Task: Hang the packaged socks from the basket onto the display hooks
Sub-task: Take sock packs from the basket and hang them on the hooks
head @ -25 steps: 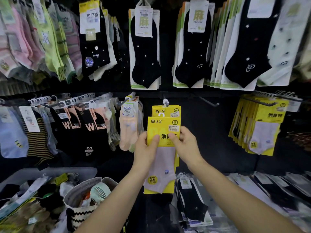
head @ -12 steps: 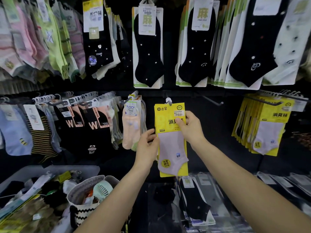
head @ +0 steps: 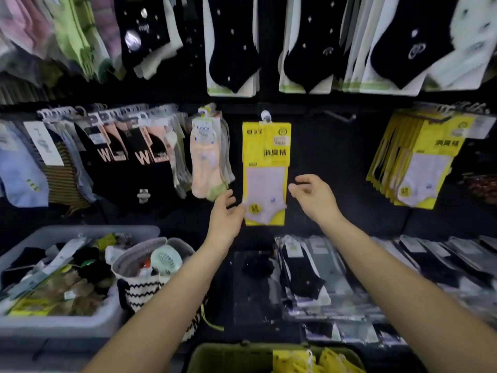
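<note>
A yellow sock pack (head: 265, 146) with a pale lilac sock hangs from a display hook (head: 265, 116) in the middle row. My left hand (head: 225, 214) is just left of the pack's lower corner, fingers relaxed, holding nothing. My right hand (head: 315, 196) hovers to the right of the pack, fingers loosely curled and apart from it. At the bottom edge, a dark green basket (head: 215, 356) holds more yellow sock packs (head: 309, 362).
More yellow packs (head: 419, 160) hang at the right; an empty hook (head: 339, 117) sits between. Peach socks (head: 205, 157) hang just left. A grey bin (head: 80, 323) and a zigzag-patterned bag (head: 145, 289) stand lower left. Flat packaged socks (head: 349, 278) lie lower right.
Both hands let go of the yellow pack, which now hangs on its hook, and dropped away from it. The camera tilted down, bringing the green basket into view.
</note>
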The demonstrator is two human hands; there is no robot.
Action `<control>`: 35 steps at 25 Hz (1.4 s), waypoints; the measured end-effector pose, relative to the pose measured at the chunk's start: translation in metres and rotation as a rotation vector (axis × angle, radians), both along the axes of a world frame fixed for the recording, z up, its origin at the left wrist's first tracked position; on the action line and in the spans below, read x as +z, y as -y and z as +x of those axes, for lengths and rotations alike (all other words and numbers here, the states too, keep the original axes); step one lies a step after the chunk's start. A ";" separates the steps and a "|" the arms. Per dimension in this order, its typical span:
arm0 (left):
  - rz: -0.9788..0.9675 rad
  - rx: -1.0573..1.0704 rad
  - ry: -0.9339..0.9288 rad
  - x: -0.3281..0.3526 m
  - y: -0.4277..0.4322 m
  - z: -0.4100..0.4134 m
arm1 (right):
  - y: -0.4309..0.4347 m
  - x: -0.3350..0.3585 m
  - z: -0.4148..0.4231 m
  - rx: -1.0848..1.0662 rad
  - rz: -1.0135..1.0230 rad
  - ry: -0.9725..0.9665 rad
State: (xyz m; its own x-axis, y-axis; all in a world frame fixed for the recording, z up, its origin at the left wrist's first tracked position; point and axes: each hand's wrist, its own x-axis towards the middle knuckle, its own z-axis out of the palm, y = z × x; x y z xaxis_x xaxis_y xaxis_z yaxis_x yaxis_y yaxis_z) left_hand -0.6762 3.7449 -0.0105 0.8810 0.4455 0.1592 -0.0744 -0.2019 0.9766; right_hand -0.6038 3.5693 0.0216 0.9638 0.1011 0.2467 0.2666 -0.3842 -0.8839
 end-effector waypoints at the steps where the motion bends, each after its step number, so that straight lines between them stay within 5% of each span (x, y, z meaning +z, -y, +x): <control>1: 0.002 0.017 -0.032 -0.016 0.002 -0.007 | 0.010 -0.019 -0.008 0.004 -0.016 -0.023; 8: -0.075 -0.078 -0.491 -0.170 0.047 -0.103 | 0.079 -0.199 -0.103 0.095 -0.147 -0.429; 15: -0.030 -0.105 -0.717 -0.258 0.070 -0.169 | 0.120 -0.311 -0.174 0.117 -0.393 -0.611; 19: -0.014 -0.046 -0.733 -0.282 0.057 -0.164 | 0.129 -0.334 -0.196 0.189 -0.585 -0.648; 26: -0.012 0.113 -0.856 -0.326 0.019 -0.175 | 0.119 -0.350 -0.222 0.122 -0.563 -0.657; 35: -0.313 0.008 -0.968 -0.353 0.017 -0.173 | 0.108 -0.356 -0.228 0.065 -0.568 -0.725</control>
